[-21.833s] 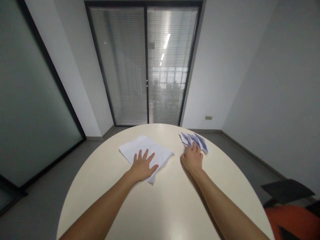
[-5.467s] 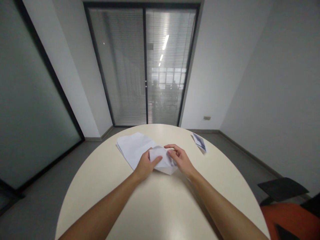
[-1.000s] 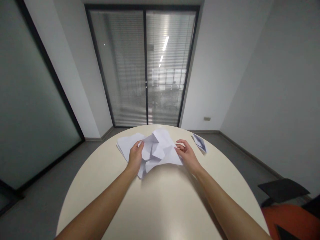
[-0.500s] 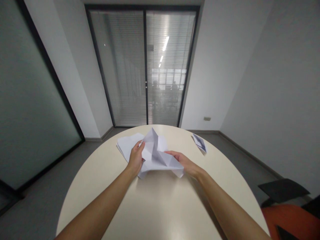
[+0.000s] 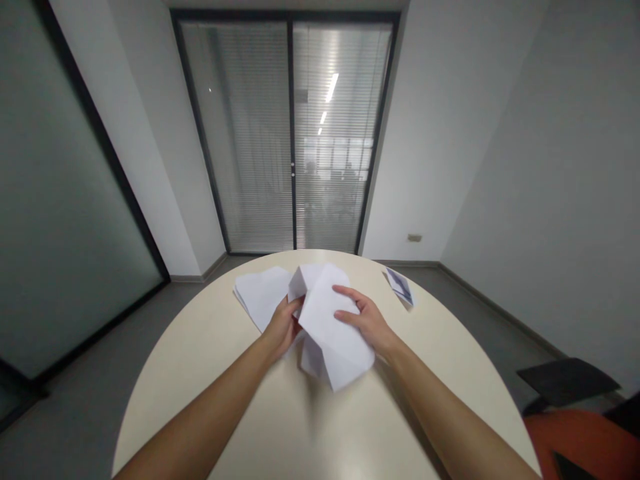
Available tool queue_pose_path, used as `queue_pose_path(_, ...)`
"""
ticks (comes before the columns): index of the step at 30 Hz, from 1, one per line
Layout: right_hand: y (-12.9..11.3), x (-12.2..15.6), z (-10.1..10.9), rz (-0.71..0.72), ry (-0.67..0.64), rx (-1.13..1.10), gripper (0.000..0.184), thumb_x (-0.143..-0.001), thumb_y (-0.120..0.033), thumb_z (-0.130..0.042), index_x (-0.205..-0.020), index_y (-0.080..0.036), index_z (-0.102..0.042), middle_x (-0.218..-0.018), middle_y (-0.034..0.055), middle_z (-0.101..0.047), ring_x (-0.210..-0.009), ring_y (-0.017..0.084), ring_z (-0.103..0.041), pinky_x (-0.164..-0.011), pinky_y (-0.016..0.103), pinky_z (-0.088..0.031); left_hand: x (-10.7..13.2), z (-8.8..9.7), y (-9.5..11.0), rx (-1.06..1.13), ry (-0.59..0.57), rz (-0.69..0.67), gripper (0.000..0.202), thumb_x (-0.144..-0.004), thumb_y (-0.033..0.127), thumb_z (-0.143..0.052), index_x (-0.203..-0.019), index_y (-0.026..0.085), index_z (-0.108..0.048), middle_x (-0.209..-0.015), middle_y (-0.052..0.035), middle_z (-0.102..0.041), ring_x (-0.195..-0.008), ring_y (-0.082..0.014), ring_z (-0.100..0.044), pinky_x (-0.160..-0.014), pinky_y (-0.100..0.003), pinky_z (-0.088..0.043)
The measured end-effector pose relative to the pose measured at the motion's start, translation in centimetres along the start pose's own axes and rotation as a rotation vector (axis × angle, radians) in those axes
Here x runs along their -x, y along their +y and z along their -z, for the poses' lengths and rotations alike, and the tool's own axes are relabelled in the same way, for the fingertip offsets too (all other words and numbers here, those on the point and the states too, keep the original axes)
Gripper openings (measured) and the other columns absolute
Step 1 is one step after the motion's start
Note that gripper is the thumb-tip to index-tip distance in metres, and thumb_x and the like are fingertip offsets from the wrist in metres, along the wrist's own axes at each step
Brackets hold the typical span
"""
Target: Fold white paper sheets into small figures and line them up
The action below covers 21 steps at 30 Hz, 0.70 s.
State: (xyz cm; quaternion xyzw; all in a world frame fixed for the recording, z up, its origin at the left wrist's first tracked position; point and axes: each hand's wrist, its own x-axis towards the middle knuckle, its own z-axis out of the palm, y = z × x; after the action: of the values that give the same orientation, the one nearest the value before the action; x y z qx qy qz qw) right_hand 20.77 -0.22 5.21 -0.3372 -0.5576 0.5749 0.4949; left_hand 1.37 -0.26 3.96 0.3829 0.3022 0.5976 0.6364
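Between my two hands a creased white sheet of paper point(image 5: 330, 320) is held just above the table, with folded flaps standing up and one corner hanging toward me. My left hand point(image 5: 284, 325) grips its left edge, the fingers partly hidden by the folds. On the right side, my right hand point(image 5: 367, 320) has its thumb and a finger on the upper face, while the other fingers are hidden behind the paper. A stack of white paper point(image 5: 263, 293) lies just beyond my left hand.
The round cream table point(image 5: 200, 393) bears all of this. Near its right edge lies a small folded paper piece point(image 5: 399, 287). An orange chair point(image 5: 580, 440) with a black armrest point(image 5: 567, 375) stands at lower right. Behind the table is a glass door point(image 5: 330, 200) with blinds.
The creased paper has been turned, so a broad face now shows and a corner points toward me. My right hand has moved from beneath its edge onto its upper face.
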Motion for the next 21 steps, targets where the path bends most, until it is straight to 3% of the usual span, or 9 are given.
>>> queue_pose_path(5, -0.1, -0.7, 0.6, 0.101, 0.237, -0.101, 0.07, -0.063, -0.035, -0.086, -0.129, -0.03, -0.062, -0.117, 0.0032, -0.071, -0.089, 0.023, -0.07, -0.074, 0.034, -0.058, 0.5, 0.3, -0.8, 0.016, -0.187, 0.171, 0.048, -0.076, 0.032, -0.077, -0.12, 0.015, -0.067, -0.112, -0.0145, -0.073, -0.098, -0.0304, -0.07, -0.085, -0.04, -0.055)
queue_pose_path(7, 0.1, -0.9, 0.9, 0.133, 0.287, -0.101, 0.071, -0.064, -0.036, -0.085, -0.131, -0.03, -0.061, -0.118, 0.0035, -0.071, -0.09, 0.024, -0.07, -0.073, 0.035, -0.058, 0.4, 0.5, -1.2, -0.016, -0.2, 0.181, 0.045, -0.076, 0.031, -0.078, -0.117, 0.015, -0.068, -0.111, -0.0147, -0.073, -0.098, -0.0299, -0.07, -0.084, -0.038, -0.055)
queue_pose_path(9, 0.4, -1.1, 1.2, 0.16, 0.329, -0.102, 0.07, -0.065, -0.036, -0.085, -0.13, -0.03, -0.061, -0.118, 0.0041, -0.071, -0.092, 0.024, -0.069, -0.075, 0.036, -0.059, 0.2, 0.7, -1.2, -0.043, -0.134, 0.156, 0.044, -0.076, 0.031, -0.079, -0.115, 0.015, -0.069, -0.112, -0.0148, -0.073, -0.098, -0.0292, -0.07, -0.083, -0.037, -0.055)
queue_pose_path(16, 0.7, -1.2, 1.5, 0.145, 0.416, -0.057, 0.06, -0.064, -0.038, -0.086, -0.119, -0.027, -0.068, -0.116, 0.0048, -0.072, -0.092, 0.024, -0.069, -0.079, 0.038, -0.058, -1.3, 2.5, 1.2, -0.035, 0.269, -0.055, 0.043, -0.074, 0.031, -0.081, -0.112, 0.019, -0.068, -0.116, -0.0109, -0.072, -0.097, -0.0248, -0.071, -0.083, -0.033, -0.057)
queue_pose_path(21, 1.2, -1.6, 2.1, 0.201, 0.461, 0.03, 0.059, -0.069, -0.042, -0.082, -0.124, -0.027, -0.066, -0.127, 0.0049, -0.067, -0.106, 0.025, -0.065, -0.088, 0.037, -0.055, -2.4, 4.1, 2.5, 0.073, 0.379, -0.109, 0.033, -0.077, 0.021, -0.077, -0.108, 0.017, -0.068, -0.107, -0.0085, -0.074, -0.093, -0.0214, -0.071, -0.082, -0.031, -0.057)
